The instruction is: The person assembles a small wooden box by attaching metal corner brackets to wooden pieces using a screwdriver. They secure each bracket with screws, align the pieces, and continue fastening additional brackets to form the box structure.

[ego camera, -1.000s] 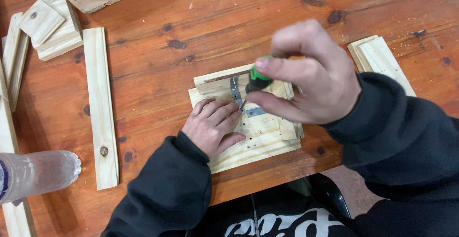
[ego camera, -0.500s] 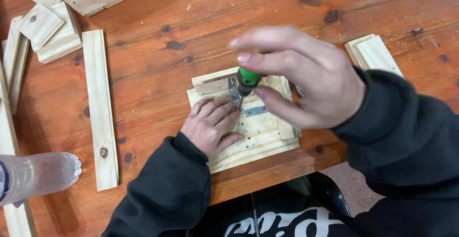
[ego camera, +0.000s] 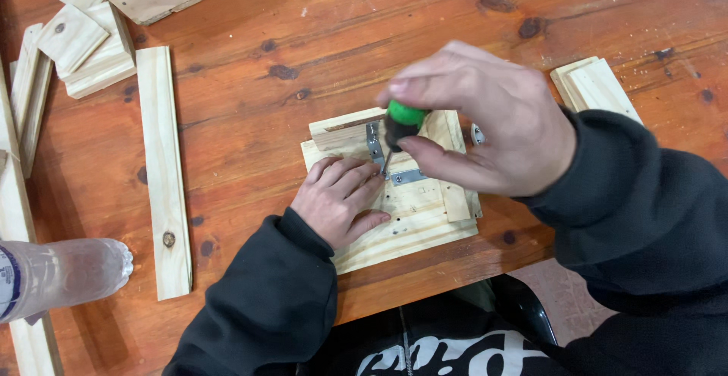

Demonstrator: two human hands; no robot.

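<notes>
Reddish, knotty pine counter (ego camera: pixel 250 103), seen from above, with dark sleeves coming in from the near edge.

Nearest: left hand (ego camera: pixel 339 198) laid flat, fingers spread and pressing down on the pale wooden frame piece (ego camera: pixel 413 228), which sits at the counter's near edge. No shift there against the two earlier views; same spot, same spread.

Just beyond: right hand (ego camera: pixel 485 129) above the frame piece, grip pinched round the green handle of a screwdriver (ego camera: pixel 403 120), thumb below and fingers arched over. Changed since a second ago: then curled tight over the handle, now opened out and re-set around it, handle standing nearly upright over the metal corner bracket (ego camera: pixel 400 174). Reads as a fresh hold between turns, screw driving under way.

Hard to make out: only a sliver of shaft showing, tip and screw head too small to tell. Bit of metal beside the right palm, mostly covered.

Farther left: clear plastic bottle (ego camera: pixel 61 277), cut off by the edge, and a long wooden slat (ego camera: pixel 163 171). Farther off: stacked slats (ego camera: pixel 599 88) right, offcuts (ego camera: pixel 83 42) left.
</notes>
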